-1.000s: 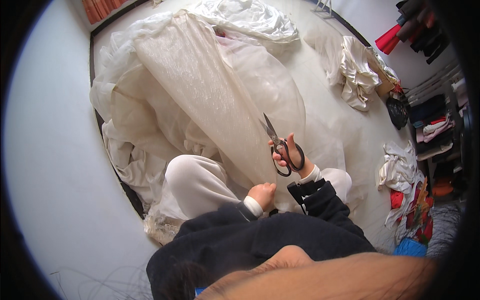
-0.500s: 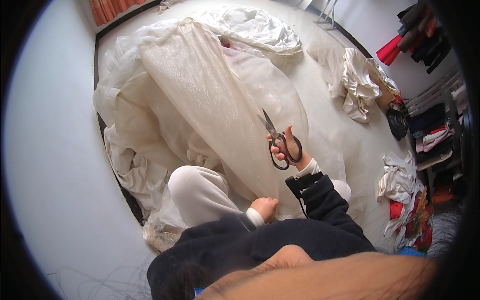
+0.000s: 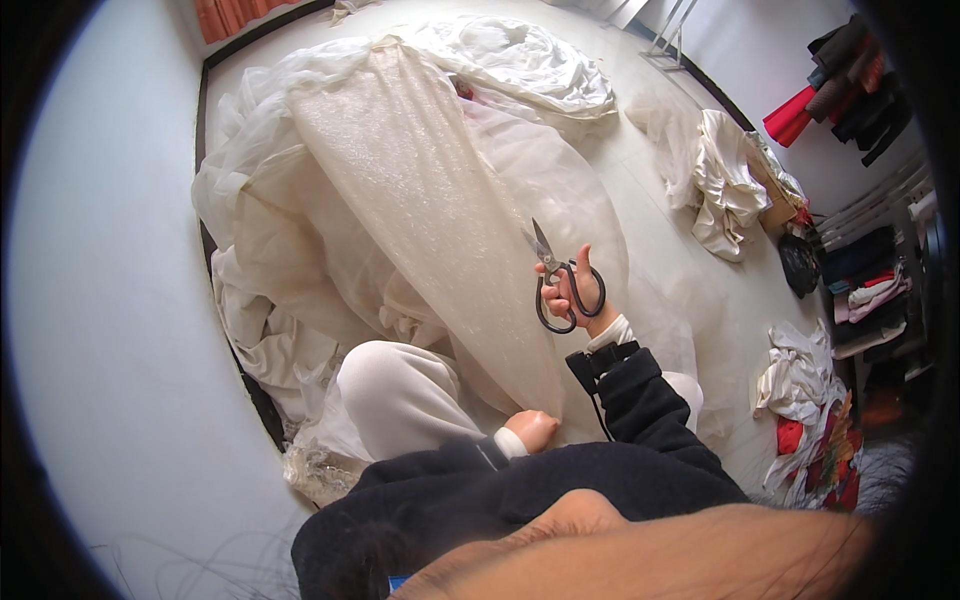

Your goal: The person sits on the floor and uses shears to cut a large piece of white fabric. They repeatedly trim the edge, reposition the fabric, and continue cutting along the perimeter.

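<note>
A long panel of sheer, shimmering cream fabric (image 3: 410,170) stretches from the far pile down to my lap. At its narrow near end my left hand (image 3: 533,430) is closed on the cloth, close against my body. My right hand (image 3: 575,292) is raised over the right edge of the panel, thumb up, holding black-handled scissors (image 3: 603,290). Their loops sit round the hand, and the pointed blades are parted a little, aimed away from me along the fabric edge. Layers of white tulle (image 3: 560,190) lie under and beside the panel.
Bunched white cloth (image 3: 520,65) lies at the far side. To the right are a crumpled satin heap (image 3: 730,180), a black plastic bag (image 3: 798,262), and a white and red fabric pile (image 3: 800,400). Folded clothes fill a rack (image 3: 865,270). A white wall (image 3: 110,300) stands at left.
The whole view has shifted slightly, with the scene sitting a little lower and further right. Both hands keep their holds; the scissor blades look slightly closer together.
</note>
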